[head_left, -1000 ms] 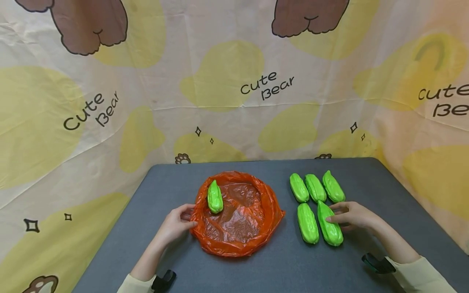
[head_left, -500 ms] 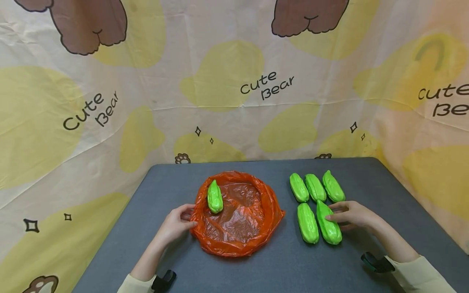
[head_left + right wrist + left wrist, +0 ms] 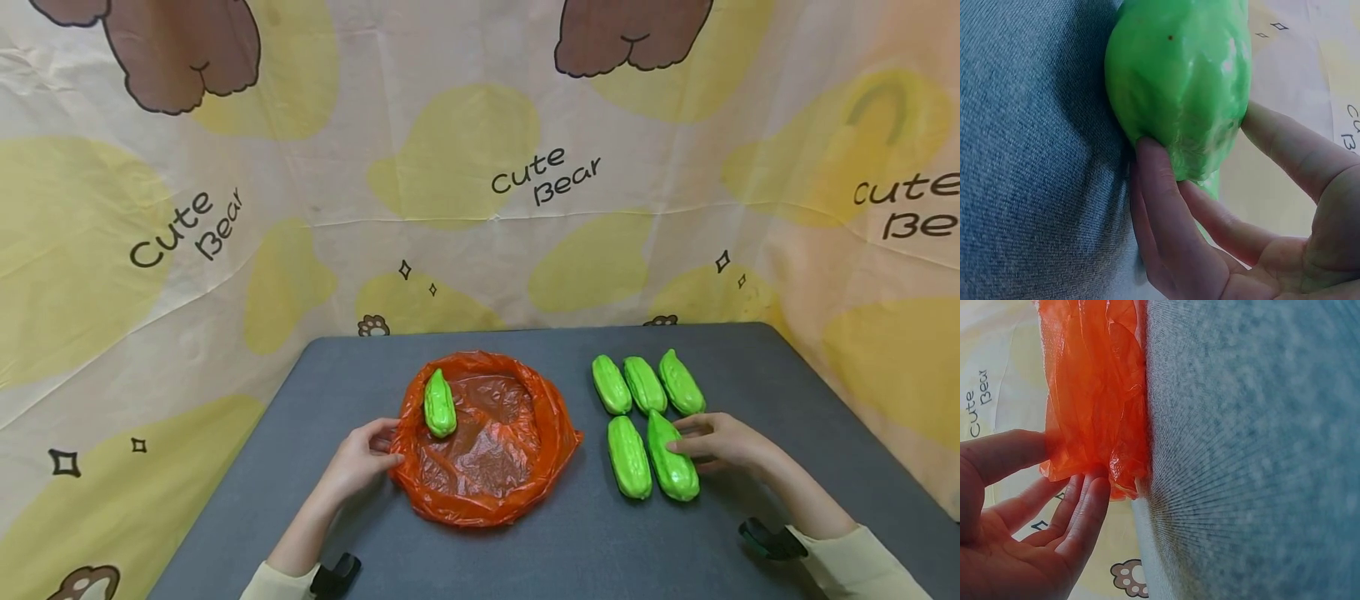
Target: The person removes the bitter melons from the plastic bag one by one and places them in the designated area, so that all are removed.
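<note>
An orange-red plastic bag (image 3: 558,433) lies on the table, its rim rolled into a ring. One glossy green ridged gourd (image 3: 440,404) rests inside it on the left. My left hand (image 3: 363,458) holds the bag's left side, thumb near the rim and fingers lower on the wall; in the left wrist view the film (image 3: 1091,387) covers the thumb tip. My right hand (image 3: 723,442) grips another gourd (image 3: 671,458) from its right side. The right wrist view has its blunt end (image 3: 1179,81) between thumb and fingers.
One gourd (image 3: 629,458) lies just left of the gripped one. Behind them is a row of three more gourds (image 3: 611,385). The dark grey table (image 3: 540,550) ends at a printed cloth backdrop (image 3: 450,167). Each wrist wears a black band (image 3: 772,540).
The gripped gourd has shifted very slightly left and away from me with my right hand. My left hand and the bag have stayed where they were.
</note>
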Motion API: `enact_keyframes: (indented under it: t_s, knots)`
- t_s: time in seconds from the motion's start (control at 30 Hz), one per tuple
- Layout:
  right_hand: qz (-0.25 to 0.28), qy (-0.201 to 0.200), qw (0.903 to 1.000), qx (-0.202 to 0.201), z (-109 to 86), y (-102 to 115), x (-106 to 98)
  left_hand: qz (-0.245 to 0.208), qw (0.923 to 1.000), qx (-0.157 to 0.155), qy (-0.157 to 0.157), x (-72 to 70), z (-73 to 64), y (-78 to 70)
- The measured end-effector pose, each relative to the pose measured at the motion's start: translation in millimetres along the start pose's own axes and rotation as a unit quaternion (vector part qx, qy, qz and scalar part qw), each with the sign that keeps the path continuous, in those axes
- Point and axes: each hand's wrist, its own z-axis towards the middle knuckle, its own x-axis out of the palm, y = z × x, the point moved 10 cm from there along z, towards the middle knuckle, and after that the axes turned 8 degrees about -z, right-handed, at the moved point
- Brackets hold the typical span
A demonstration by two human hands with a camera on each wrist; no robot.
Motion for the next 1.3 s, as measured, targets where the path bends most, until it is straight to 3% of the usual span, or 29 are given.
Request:
enact_keyframes:
  t_s: [0.97,1.3]
  knots:
    - [0.017,0.010,0.9998,-0.006,-3.1,1,-2,0.000,1.0000,-0.001,-0.006,-0.4,-0.5,0.3]
    - [-0.005,-0.023,0.9994,-0.025,-14.3,16,-22,-0.003,0.9999,-0.004,-0.010,-0.7,-1.2,-1.2]
